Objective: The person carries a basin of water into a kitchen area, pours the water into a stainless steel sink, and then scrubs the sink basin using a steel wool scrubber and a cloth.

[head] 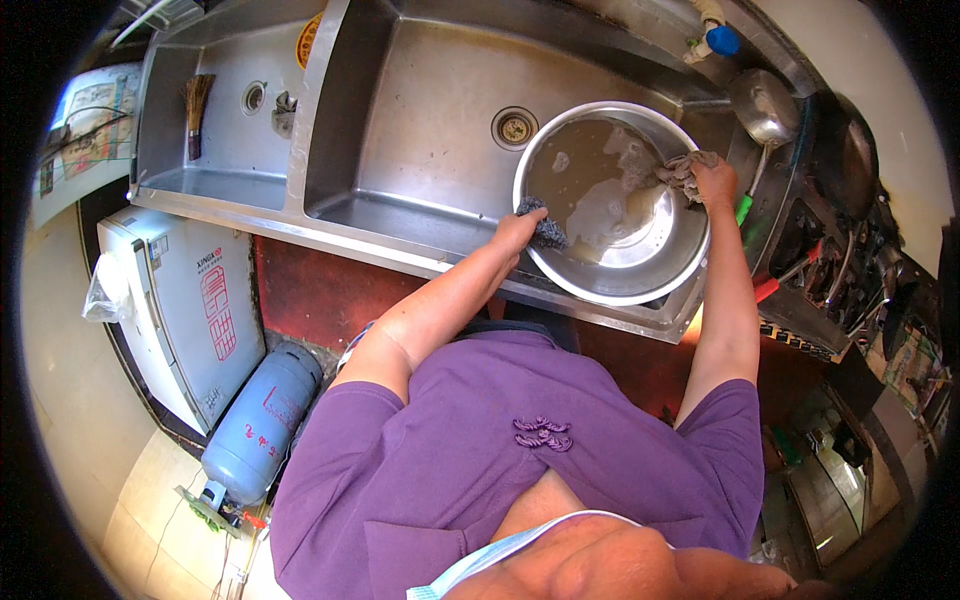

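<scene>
A large round stainless steel basin rests at the right end of the sink, over its front rim. Murky water with patches of foam covers part of its bottom. At the basin's near left rim, my left hand grips a dark steel wool scrubber, which hangs inside the wall. My right hand is at the opposite rim, closed on a crumpled greyish cloth. Part of that cloth hangs inside the basin. My fingertips are partly hidden by the scrubber and the cloth.
The steel sink has a drain left of the basin. A whisk brush lies in the left compartment. To the right are a long-handled ladle and a blue tap handle. A blue gas cylinder stands beside a white freezer.
</scene>
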